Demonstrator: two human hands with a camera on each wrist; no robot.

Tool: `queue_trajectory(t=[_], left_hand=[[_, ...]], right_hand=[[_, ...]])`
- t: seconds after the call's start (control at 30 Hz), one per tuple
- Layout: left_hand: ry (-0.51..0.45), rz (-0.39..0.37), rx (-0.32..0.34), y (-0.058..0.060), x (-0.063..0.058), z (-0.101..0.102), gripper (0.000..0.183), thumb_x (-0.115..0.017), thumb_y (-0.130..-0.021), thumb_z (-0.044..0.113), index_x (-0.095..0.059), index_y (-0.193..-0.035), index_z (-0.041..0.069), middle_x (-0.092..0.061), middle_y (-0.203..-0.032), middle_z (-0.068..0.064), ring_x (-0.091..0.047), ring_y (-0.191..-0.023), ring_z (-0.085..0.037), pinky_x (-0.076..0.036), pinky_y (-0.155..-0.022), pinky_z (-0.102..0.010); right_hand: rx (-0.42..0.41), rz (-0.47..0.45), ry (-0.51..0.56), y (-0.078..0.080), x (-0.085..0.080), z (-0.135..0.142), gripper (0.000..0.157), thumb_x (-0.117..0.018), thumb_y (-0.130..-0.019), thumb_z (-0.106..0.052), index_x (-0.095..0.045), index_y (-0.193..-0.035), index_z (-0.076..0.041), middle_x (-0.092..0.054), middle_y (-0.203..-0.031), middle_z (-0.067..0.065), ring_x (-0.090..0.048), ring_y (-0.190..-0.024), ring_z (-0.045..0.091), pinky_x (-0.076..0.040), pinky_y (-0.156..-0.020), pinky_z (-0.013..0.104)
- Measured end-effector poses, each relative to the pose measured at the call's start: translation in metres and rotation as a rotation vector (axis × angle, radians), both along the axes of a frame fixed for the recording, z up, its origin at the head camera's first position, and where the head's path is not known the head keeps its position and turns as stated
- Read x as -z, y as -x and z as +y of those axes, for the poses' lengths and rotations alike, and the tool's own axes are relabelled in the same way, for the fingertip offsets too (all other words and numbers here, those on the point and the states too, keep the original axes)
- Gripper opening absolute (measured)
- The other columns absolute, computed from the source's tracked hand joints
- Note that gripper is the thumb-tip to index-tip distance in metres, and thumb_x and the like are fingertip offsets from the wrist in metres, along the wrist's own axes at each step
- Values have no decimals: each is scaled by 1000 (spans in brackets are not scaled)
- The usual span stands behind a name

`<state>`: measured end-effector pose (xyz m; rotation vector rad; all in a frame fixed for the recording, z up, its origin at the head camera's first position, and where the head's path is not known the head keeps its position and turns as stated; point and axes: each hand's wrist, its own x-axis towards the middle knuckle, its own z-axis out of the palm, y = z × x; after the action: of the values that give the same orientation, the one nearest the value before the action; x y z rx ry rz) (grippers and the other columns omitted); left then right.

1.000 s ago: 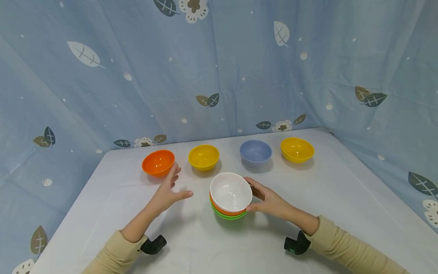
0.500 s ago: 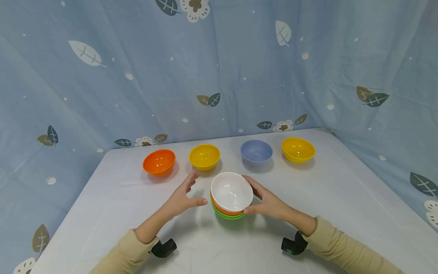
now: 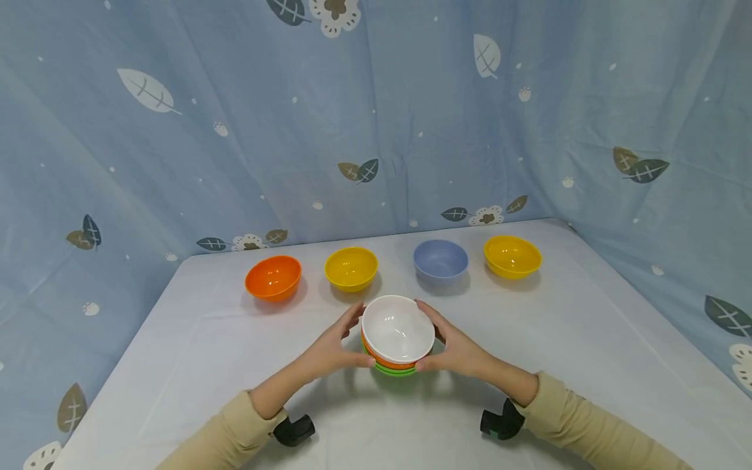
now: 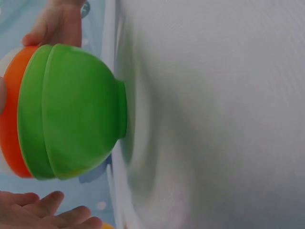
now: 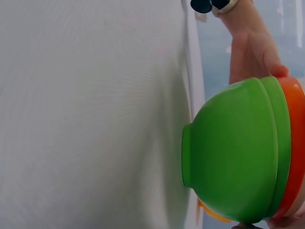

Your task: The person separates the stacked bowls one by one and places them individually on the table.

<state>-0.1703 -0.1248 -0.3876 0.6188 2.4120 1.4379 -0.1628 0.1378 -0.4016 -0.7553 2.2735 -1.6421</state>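
Note:
A stack of nested bowls, a white bowl on top of an orange bowl and green bowls, stands upright at the middle of the table in the head view. My left hand curves round its left side, thumb at the near rim and fingertips at the far-left rim. Opposite it, my right hand grips the right side, thumb in front and fingers behind. In the left wrist view, a small gap shows between the left fingers and the green side. The right wrist view shows the green base close over the tablecloth.
Along the back of the white table stand an orange bowl, a yellow bowl, a blue bowl and another yellow bowl. A blue patterned curtain hangs behind and at both sides.
My left hand has come rightward from near the back orange bowl to the left side of the stack. The right hand and the stack have stayed almost in place.

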Motion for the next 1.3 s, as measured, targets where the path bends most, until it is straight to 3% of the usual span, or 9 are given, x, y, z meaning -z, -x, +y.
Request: queue_trajectory(t=[0.3,0.47,0.67,0.87,1.3], left_hand=[[-29,2,31,-1,5,7,102,-80,-67,37,-21,-145,8,-34,-145,-13,-33,-130,-34,-29,-104,-53],[-44,8,47,-1,9,8,101,-79,-69,36,-21,-145,5,-35,-143,-14,-37,-127,-33,-32,-103,-53],[-71,-28,59,1,12,8,100,-79,-70,34,-19,-145,6,-35,-143,-15,-41,-125,-35,-34,-101,-53],[-75,-31,60,1,12,9,100,-80,-70,32,-20,-145,6,-35,-142,-15,-42,-124,-35,-35,-100,-52],[-57,-30,52,-2,10,10,98,-79,-71,33,-21,-144,6,-36,-142,-16,-43,-123,-35,-37,-99,-51]], right_hand=[[10,21,34,-1,0,-3,108,-80,-68,-36,-12,-147,-7,-18,-149,18,-25,-133,36,-23,-105,57],[14,24,42,-1,0,-4,108,-80,-67,-35,-12,-147,-6,-18,-150,17,-22,-134,37,-21,-105,58],[36,44,34,-1,1,-4,106,-81,-67,-35,-17,-146,-7,-22,-148,17,-28,-132,38,-23,-104,59],[55,59,33,-2,-1,-4,102,-81,-67,-33,-21,-144,-4,-24,-147,19,-30,-130,38,-24,-103,60],[88,59,-4,0,-10,-2,102,-82,-67,-30,-22,-142,5,-18,-148,23,-19,-135,40,-22,-104,59]])
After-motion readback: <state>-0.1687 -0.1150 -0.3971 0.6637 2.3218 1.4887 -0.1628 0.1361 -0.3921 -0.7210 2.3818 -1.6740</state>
